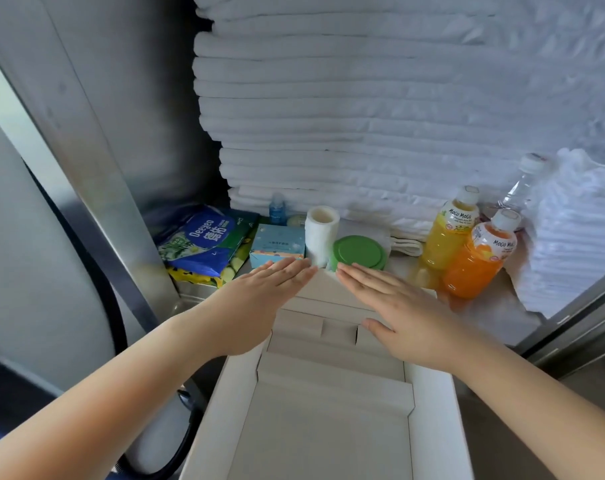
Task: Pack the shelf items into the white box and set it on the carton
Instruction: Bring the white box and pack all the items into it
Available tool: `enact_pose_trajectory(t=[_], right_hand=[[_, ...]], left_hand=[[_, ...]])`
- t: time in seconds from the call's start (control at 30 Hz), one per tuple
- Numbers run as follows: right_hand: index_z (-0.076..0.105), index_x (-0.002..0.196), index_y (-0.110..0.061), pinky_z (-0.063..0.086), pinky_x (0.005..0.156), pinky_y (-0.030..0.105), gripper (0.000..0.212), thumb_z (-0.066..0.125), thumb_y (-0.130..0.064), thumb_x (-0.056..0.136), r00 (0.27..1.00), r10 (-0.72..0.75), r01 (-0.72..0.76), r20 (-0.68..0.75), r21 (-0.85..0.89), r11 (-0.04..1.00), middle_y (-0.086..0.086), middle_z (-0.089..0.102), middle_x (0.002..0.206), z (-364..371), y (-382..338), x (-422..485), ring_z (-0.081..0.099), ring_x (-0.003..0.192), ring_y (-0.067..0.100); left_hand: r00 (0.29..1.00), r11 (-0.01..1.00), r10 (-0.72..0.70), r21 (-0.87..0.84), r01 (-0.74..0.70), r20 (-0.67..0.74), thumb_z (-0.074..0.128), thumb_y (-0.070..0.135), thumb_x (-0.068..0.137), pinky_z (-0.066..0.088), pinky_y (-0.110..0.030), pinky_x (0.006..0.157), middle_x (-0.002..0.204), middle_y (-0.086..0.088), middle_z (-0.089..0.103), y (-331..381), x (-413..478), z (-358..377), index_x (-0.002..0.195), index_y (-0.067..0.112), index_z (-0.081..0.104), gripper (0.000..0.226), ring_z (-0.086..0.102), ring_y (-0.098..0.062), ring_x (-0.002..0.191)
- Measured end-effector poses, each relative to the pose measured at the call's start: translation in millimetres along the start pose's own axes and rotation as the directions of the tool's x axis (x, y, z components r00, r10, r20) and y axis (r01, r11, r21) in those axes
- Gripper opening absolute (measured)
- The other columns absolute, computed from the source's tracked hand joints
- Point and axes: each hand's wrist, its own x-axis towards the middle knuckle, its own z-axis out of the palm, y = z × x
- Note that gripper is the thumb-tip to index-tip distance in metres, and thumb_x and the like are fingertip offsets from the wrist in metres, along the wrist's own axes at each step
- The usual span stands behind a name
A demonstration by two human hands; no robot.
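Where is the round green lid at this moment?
In the head view the green lid lies near the middle, just beyond the right hand, between the white paper roll on its left and the yellow Mogu Mogu bottle on its right.

Left hand [259,299] and right hand [401,306] flat (fingers straight)

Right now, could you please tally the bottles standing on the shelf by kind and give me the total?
Juice bottles: 2, the yellow bottle and the orange bottle
Clear bottle: 1
Small blue bottle: 1
Total: 4
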Motion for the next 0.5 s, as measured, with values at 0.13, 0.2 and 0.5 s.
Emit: enact_pose_trajectory(t=[0.13,0.2,0.5], right_hand=[[-0.008,0.147,-0.036,-0.018,0.101,0.003,0.068,0.039,-0.027,0.099,1.0,0.012,-0.012,-0.002,0.03,0.999,-0.027,-0.014,0.15,-1.7,-13.7,16.9,-0.017,0.133,-0.015],[-0.005,0.148,-0.036,-0.02,0.096,-0.001,0.067,0.04,-0.028,0.099,1.0,0.028,-0.028,-0.001,0.051,0.998,-0.03,-0.013,0.148,-2.3,-23.1,27.9,-0.015,0.13,-0.017],[-0.004,0.144,-0.043,-0.011,0.102,0.001,0.069,0.045,-0.03,0.098,0.998,0.058,-0.058,0.003,0.089,0.994,-0.036,-0.008,0.146,-2.9,-36.8,41.4,-0.009,0.132,-0.02]], left_hand=[[1.0,1.0,0.002,0.011,-0.002,0.004,0.029,0.005,0.095,-0.03,-0.005,0.089,0.139,0.023,-0.029,-17.9,-10.0,-3.3,0.129,0.04,-0.032,0.078,-0.044,0.011,0.116],[1.0,1.0,-0.013,0.007,0.013,0.009,0.029,0.009,0.097,-0.03,-0.005,0.089,0.139,0.022,-0.03,-28.5,-16.7,-7.1,0.129,0.039,-0.031,0.074,-0.045,0.011,0.114],[0.999,0.999,-0.008,-0.041,0.006,-0.051,0.026,0.023,0.101,-0.028,-0.012,0.094,0.154,0.013,-0.019,-41.1,-25.0,-7.8,0.146,0.03,-0.018,0.063,-0.028,0.001,0.131]])
